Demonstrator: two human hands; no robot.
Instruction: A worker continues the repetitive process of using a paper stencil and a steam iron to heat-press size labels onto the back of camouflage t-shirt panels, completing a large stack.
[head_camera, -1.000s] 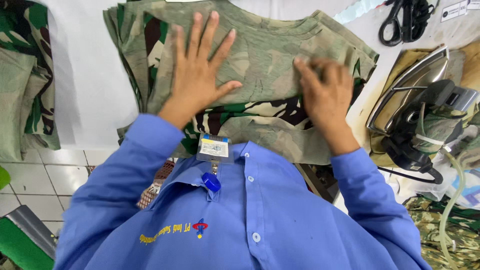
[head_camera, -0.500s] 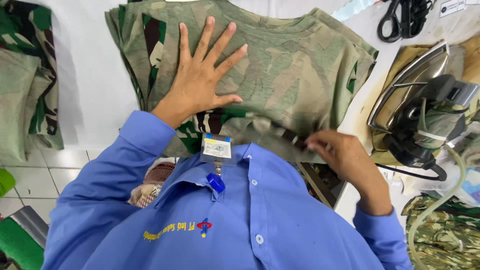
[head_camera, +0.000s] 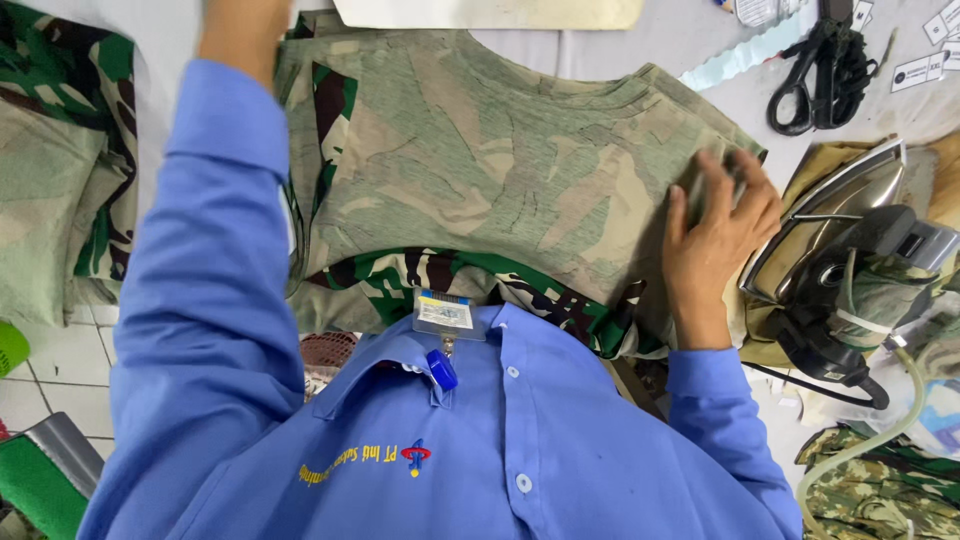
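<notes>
Now, right hand (head_camera: 722, 225): we press it flat, fingers spread, on the camouflage shirt's (head_camera: 480, 170) right edge, gripping nothing.
Left hand: beyond the shirt's far-left corner, grip unseen.
Iron (head_camera: 845, 260): just right of shirt.

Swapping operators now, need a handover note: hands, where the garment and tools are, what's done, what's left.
Left hand: reaches past the top edge of the view, only the blue sleeve shows; what it grips cannot be told.
Right hand: flat, fingers spread, pressing the right edge of the camouflage garment.
Garment lies inside out and flat on the white table, its near edge showing the darker print.
Iron rests on its side right of the hand; black scissors at top right; more camouflage pieces at left.
Done: garment spread flat. Left: nothing ironed or folded that shows.
</notes>
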